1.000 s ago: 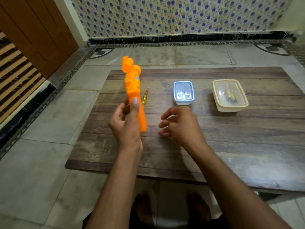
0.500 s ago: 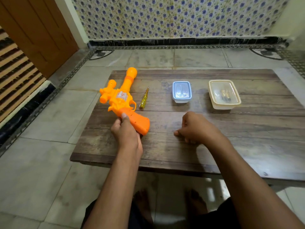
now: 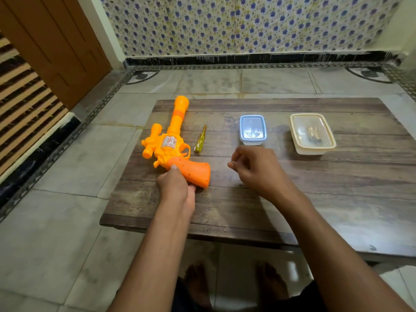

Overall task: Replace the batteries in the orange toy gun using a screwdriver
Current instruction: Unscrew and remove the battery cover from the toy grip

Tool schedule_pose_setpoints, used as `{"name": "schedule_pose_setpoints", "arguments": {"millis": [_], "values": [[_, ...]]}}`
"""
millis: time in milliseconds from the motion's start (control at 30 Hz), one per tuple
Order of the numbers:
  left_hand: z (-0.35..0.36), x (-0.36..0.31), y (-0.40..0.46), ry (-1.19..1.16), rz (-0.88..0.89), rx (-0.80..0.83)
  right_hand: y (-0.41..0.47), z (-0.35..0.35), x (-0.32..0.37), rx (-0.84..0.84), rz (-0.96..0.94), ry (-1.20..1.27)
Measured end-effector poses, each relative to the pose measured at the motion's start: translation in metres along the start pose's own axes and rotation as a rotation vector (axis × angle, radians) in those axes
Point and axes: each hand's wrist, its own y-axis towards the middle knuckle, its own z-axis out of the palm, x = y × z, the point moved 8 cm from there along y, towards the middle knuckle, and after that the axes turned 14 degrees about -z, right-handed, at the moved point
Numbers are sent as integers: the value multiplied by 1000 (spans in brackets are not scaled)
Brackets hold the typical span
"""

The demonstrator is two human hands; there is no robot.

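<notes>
The orange toy gun (image 3: 173, 145) lies flat on the wooden table (image 3: 292, 194) at its left side, barrel pointing away from me. My left hand (image 3: 175, 188) grips the gun's handle from the near side. A yellow-green screwdriver (image 3: 200, 140) lies just right of the gun, tip pointing away. My right hand (image 3: 254, 170) hovers over the table's middle, right of the handle, fingers loosely curled and holding nothing.
A small blue-lidded container (image 3: 252, 129) sits beyond my right hand. A cream-lidded container (image 3: 311, 134) with small dark items inside stands further right. The table's left edge is close to the gun. Tiled floor and a patterned wall surround the low table.
The gun went from upright in my left hand to lying flat on the table. My right hand dropped to the table, then lifted and shifted slightly toward the screwdriver.
</notes>
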Motion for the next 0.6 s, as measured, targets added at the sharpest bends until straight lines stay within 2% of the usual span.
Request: {"name": "schedule_pose_setpoints", "arguments": {"millis": [100,167,233,333,533,600], "values": [[0,2,-3,4,-18,57,5,21,33,79,-237,13],[-3,3,-1,3,-34,110,5,38,46,175,-309,-38],[-5,3,3,23,-79,146,5,52,51,239,-319,-76],[-9,-2,5,43,-123,202,10,59,52,241,-288,-131],[3,-16,-1,137,0,294,13,57,61,171,-262,-223],[4,-14,-1,177,17,293,12,61,66,197,-249,-260]]}}
